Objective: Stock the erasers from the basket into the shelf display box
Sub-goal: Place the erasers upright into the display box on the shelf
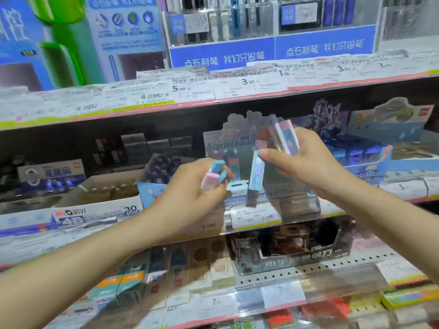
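My left hand [190, 188] grips a few small erasers [213, 174], pink and light blue, in front of the middle shelf. My right hand [306, 160] holds a fanned stack of wrapped erasers [285, 136], and one light blue eraser [256, 173] hangs upright under its thumb. Both hands hover at the opening of the Sanrio display box [240, 141], which stands on the middle shelf with its cartoon header card upright. The box's inside is mostly hidden by my hands and by motion blur. No basket is in view.
Other eraser display boxes flank it: a white 4B box [78, 214] to the left and a blue box [365, 160] to the right. Price tags line the shelf edges [256, 218]. A dark box [294, 245] sits on the shelf below; pen displays [270, 51] stand above.
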### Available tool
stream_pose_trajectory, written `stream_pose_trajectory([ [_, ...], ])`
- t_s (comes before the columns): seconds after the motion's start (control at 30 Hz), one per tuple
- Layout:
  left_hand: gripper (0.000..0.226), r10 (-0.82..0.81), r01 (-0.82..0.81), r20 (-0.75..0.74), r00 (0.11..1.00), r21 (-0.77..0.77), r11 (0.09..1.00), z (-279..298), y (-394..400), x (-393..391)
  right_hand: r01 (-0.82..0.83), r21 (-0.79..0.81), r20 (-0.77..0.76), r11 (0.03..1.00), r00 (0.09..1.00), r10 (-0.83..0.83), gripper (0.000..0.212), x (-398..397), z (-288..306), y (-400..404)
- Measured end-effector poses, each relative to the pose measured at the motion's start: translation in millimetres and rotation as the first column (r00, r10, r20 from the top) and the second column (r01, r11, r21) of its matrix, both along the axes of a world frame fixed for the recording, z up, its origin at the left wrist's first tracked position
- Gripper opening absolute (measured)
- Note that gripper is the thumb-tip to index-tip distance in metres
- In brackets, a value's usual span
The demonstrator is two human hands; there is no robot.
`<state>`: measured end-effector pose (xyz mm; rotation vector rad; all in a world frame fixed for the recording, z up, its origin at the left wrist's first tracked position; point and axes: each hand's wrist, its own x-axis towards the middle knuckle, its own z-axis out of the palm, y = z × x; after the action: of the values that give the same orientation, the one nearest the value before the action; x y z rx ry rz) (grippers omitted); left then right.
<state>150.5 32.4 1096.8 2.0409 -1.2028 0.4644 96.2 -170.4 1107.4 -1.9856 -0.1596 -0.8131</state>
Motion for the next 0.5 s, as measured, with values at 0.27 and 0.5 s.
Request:
stream_pose_trajectory([
  [0.27, 0.044, 0.073, -0.122, 0.210, 0.975, 0.231, 0.965, 8.0, 5.9, 11.3, 0.069, -0.227, 0.041, 0.972, 0.997, -0.062, 0.015, 24.2, 6.7, 10.6],
  [0.5, 0.050, 0.106, -0.156, 0.199, 0.974, 0.259, 0.953, 8.8, 9.7, 13.5, 0.069, -0.413, 0.026, 0.908, 0.998, -0.064, 0.020, 31.2, 1.1, 12.8],
])
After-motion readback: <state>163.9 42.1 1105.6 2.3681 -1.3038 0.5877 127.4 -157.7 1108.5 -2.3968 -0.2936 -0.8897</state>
